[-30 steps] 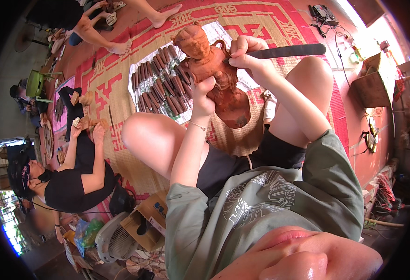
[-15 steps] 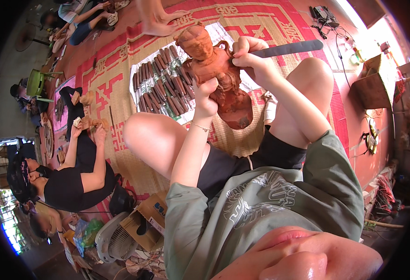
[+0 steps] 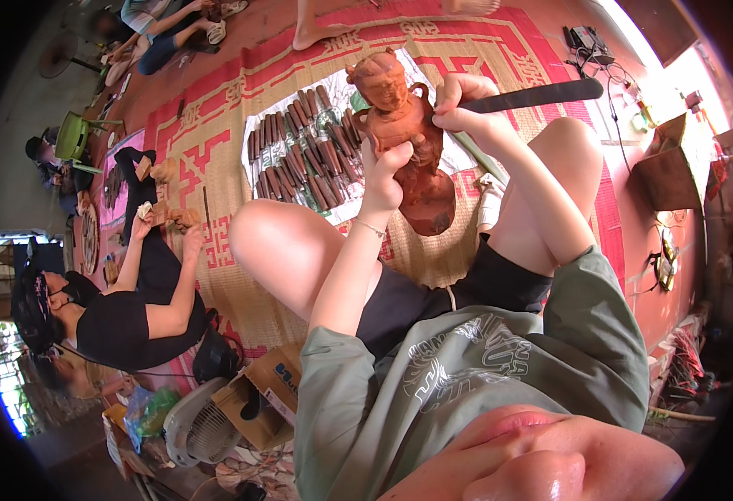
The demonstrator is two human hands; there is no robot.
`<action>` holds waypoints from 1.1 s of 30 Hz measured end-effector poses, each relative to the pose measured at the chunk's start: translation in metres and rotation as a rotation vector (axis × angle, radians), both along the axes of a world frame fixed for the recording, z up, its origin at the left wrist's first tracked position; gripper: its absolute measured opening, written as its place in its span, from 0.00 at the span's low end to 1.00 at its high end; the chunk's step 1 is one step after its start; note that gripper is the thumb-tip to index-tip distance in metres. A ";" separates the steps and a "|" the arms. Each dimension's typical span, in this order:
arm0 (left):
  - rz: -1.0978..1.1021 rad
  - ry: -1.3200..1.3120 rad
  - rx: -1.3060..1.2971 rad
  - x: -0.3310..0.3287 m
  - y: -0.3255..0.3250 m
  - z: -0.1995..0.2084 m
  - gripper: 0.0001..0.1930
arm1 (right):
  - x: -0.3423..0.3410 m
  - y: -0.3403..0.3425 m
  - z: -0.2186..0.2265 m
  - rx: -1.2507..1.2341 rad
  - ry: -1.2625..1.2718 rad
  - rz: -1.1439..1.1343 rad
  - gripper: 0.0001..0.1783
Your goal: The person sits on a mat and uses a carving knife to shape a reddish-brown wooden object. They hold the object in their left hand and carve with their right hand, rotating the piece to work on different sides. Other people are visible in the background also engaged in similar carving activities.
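Observation:
A reddish-brown carved wooden figurine (image 3: 398, 121) with a rounded head and a broad base stands tilted above the mat between my knees. My left hand (image 3: 386, 177) is wrapped round its body, thumb across the front. My right hand (image 3: 473, 107) pinches a long flat dark tool (image 3: 546, 95) with a rounded end pointing right. Those fingertips meet the figurine's shoulder beside a looped, carved piece; the tool's working tip is hidden there. Beyond the figurine, several brown-handled carving tools (image 3: 304, 159) lie in rows on a white sheet (image 3: 254, 185).
A red-patterned straw mat (image 3: 191, 125) spreads under me. At left sits a co-worker (image 3: 137, 326) in black holding a wooden carving (image 3: 184, 219). An open cardboard box (image 3: 258, 392) and a fan (image 3: 204, 430) stand at lower left, a wooden box (image 3: 671, 167) at right. Bare feet (image 3: 321, 33) show at top.
The whole scene has shifted slightly right in view. The figurine has turned a little in my left hand, and the bare feet at the top have moved, with a second one now further right.

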State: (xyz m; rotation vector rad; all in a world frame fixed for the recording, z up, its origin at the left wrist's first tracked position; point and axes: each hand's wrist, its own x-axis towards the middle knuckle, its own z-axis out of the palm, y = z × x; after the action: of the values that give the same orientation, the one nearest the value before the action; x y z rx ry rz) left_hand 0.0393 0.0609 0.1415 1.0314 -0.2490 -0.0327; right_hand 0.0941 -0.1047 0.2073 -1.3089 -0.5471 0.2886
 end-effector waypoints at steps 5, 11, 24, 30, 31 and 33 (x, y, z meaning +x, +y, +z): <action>0.027 -0.007 0.009 -0.002 -0.003 0.004 0.30 | 0.003 0.000 -0.001 -0.005 -0.167 -0.024 0.06; 0.046 -0.029 -0.006 0.000 -0.001 -0.001 0.30 | -0.005 0.004 0.008 -0.011 0.019 -0.011 0.07; 0.082 -0.019 -0.064 -0.001 -0.004 0.003 0.28 | -0.002 0.004 0.004 0.072 0.157 0.010 0.10; 0.077 0.024 -0.109 -0.005 -0.006 0.006 0.25 | -0.003 0.002 0.002 0.082 0.113 0.017 0.11; 0.071 0.003 -0.056 -0.002 -0.005 0.003 0.28 | -0.002 0.000 0.001 0.085 0.114 0.032 0.11; 0.061 -0.009 -0.004 -0.001 -0.005 -0.002 0.32 | -0.001 0.000 -0.004 0.060 0.073 0.016 0.11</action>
State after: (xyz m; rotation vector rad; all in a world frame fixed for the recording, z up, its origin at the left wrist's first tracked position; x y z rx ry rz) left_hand 0.0385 0.0559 0.1392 1.0353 -0.2258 0.0277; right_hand 0.0927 -0.1052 0.2031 -1.2312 -0.5008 0.3295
